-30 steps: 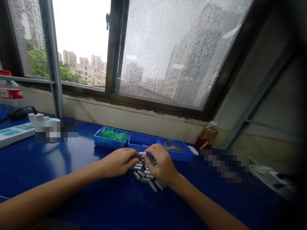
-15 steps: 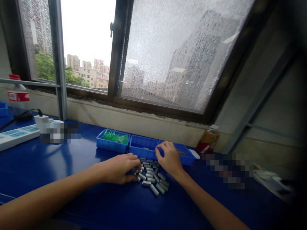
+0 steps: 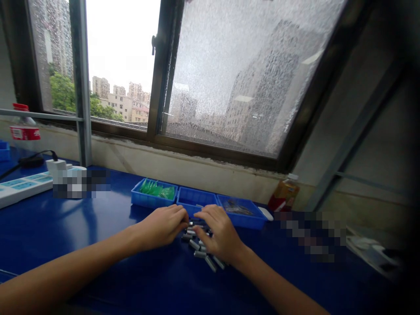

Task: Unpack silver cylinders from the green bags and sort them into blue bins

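Short silvery metal bars [image 3: 199, 254] lie in a loose pile on the blue table, partly covered by my hands. My left hand [image 3: 166, 225] is at the pile's left side with its fingers bent and closed together; whatever is between the fingertips is hidden. Over the right part of the pile, my right hand [image 3: 220, 232] has thumb and forefinger apart, pointing toward the left hand, and nothing shows between them. Just behind the hands stands a blue bin [image 3: 197, 195] with a small light piece in it.
A blue bin [image 3: 152, 201] of green plastic packets [image 3: 157, 190] stands left of the middle bin, another blue bin [image 3: 243, 217] with dark items right. Farther out are a bottle [image 3: 285, 194], a power strip [image 3: 28, 187] and a red-capped bottle [image 3: 24, 131]. Behind is a window ledge.
My right hand has moved from the middle bin's edge down and left over the pile. My left hand has lifted slightly, its fingers now closer together.
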Motion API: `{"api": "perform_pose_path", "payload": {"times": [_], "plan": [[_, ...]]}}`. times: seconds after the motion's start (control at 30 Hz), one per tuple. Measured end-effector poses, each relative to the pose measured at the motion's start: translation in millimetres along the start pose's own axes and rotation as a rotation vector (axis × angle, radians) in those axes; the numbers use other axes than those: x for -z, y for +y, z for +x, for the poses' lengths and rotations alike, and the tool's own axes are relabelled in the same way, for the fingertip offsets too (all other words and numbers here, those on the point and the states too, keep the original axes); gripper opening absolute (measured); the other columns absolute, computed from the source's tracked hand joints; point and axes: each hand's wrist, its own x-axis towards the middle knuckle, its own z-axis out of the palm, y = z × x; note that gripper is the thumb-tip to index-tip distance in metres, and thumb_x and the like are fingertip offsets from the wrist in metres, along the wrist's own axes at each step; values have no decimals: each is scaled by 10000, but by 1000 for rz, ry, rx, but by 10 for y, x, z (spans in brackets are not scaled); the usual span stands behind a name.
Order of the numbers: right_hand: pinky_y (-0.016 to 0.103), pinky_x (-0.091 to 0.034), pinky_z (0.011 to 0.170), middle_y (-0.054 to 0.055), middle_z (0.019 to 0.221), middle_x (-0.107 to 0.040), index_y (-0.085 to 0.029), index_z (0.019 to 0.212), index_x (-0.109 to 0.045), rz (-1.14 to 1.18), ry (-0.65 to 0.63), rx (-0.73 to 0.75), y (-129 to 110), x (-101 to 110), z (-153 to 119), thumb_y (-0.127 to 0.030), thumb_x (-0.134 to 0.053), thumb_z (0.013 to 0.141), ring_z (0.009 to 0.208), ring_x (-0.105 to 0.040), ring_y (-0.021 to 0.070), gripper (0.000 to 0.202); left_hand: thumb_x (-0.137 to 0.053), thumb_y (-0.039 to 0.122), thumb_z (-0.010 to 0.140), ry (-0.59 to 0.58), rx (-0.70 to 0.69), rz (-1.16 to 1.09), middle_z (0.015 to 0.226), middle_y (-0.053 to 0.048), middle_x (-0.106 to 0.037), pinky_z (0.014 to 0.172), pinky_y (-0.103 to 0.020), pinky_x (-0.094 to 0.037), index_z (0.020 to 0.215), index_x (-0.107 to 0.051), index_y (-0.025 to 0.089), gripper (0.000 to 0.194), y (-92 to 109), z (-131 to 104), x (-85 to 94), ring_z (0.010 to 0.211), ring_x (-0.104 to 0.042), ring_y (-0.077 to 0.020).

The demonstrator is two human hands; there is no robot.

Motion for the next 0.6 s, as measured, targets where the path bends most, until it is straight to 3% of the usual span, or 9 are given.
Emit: {"api": "perform_pose_path", "payload": {"times": [0.2,0.37,0.6], "plan": [[334,-373,715,64,836,-594,-168,899,-551,-25,-37,85,-113,-89,-5,-175,-457,834,804,-510,187,114,-331,234,906,5,1,-108,894,-53,-554,720,-283,-431,895,-481,166,165,-59,10,-82,805,-532,-165],[325,-363,700,63,793,-590,-161,836,-547,-36,13,40,-63,-86,-16,-218,-442,861,764,-508,178,121,-319,274,916,41,11,-156,892,-51,-569,766,-294,-424,920,-503,170,212,-15,15,-68,839,-526,-166],[303,-347,650,53,721,-573,-163,752,-546,-37,55,-45,-68,-84,-11,-239,-385,895,682,-489,159,227,-454,259,854,138,-36,-152,885,-34,-583,732,-280,-421,928,-494,183,113,52,-1,15,837,-526,-168]]}}
